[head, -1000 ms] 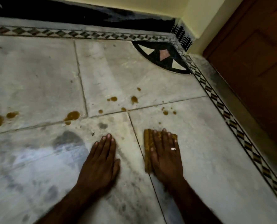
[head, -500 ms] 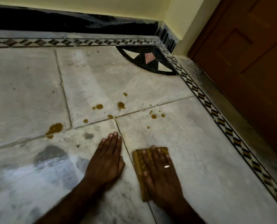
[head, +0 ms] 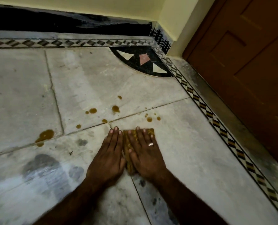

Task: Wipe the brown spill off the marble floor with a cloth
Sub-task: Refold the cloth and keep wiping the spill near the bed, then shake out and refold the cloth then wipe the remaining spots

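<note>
Right hand (head: 144, 151) lies flat on the cloth (head: 127, 143), fingers straight and slightly apart, pressing it to the floor (head: 191, 151). Left hand (head: 110, 156) lies flat just beside it, fingers together. Cloth long axis points away from the person. Nearest spill drops (head: 149, 119) lie just beyond the right fingertips; push forward.

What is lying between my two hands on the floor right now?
The folded edge of the cloth shows between the left hand and the right hand, which presses flat on it, in the head view.
</note>
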The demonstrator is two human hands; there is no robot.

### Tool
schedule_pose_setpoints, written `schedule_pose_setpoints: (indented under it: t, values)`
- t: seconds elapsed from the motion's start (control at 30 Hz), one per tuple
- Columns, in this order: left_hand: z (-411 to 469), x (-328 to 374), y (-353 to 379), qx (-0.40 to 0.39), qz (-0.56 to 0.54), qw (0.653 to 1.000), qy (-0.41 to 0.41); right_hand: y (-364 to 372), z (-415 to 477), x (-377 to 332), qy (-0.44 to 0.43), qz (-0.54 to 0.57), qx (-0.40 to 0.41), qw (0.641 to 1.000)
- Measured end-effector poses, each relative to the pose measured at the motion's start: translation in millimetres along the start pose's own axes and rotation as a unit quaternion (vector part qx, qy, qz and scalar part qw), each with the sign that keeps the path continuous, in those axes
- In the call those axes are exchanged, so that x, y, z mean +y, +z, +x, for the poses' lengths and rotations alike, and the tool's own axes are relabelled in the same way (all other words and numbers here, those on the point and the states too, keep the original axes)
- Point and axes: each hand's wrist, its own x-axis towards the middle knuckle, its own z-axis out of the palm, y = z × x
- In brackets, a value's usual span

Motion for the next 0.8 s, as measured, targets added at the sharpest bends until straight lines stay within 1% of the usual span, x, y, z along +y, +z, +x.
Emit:
schedule_pose_setpoints:
  t: [0.07, 0.13, 0.23, 0.3, 0.37, 0.43, 0.5, 0.57, 0.67, 0.73, 0.77, 0.8]
  values:
    - [-2, -1, -2, 0.011, -0.040, 0.999, 0.005, 0, -27, 1, -0.039, 0.012, -0.030, 0.999]
    - [-1, -3, -5, 0.007, -0.085, 0.996, -0.004, -4, -41, 5, -0.051, 0.022, -0.086, 0.995]
    - [-2, -4, -4, -0.033, -0.133, 0.990, -0.023, -26, -20, 13, -0.050, 0.028, -0.202, 0.978]
    - [-1, -6, -8, -0.054, -0.168, 0.984, -0.039, -55, -3, 16, -0.027, 0.024, -0.301, 0.953]
    - [1, -5, -22, -0.062, -0.199, 0.976, -0.060, -96, -5, 9, -0.030, 0.024, -0.308, 0.951]
    - [0, -2, -41, -0.088, -0.212, 0.967, -0.106, -145, -21, 0, -0.020, 0.027, -0.312, 0.949]
    - [4, 0, -62, -0.105, -0.217, 0.960, -0.143, -187, -36, 2, -0.020, 0.011, -0.337, 0.941]
    - [14, 1, -79, -0.117, -0.216, 0.962, -0.116, -215, -46, 8, -0.026, -0.014, -0.363, 0.931]
    - [34, 10, -109, -0.147, -0.212, 0.964, -0.063, -235, -55, 21, -0.029, 0.002, -0.369, 0.929]
    - [46, 20, -136, -0.166, -0.224, 0.958, -0.068, -235, -55, 26, -0.036, 0.035, -0.340, 0.939]
    - [49, 26, -148, -0.180, -0.241, 0.950, -0.084, -233, -54, 26, -0.037, 0.055, -0.319, 0.945]
    - [50, 33, -160, -0.198, -0.277, 0.934, -0.111, -231, -53, 22, -0.035, 0.083, -0.297, 0.951]
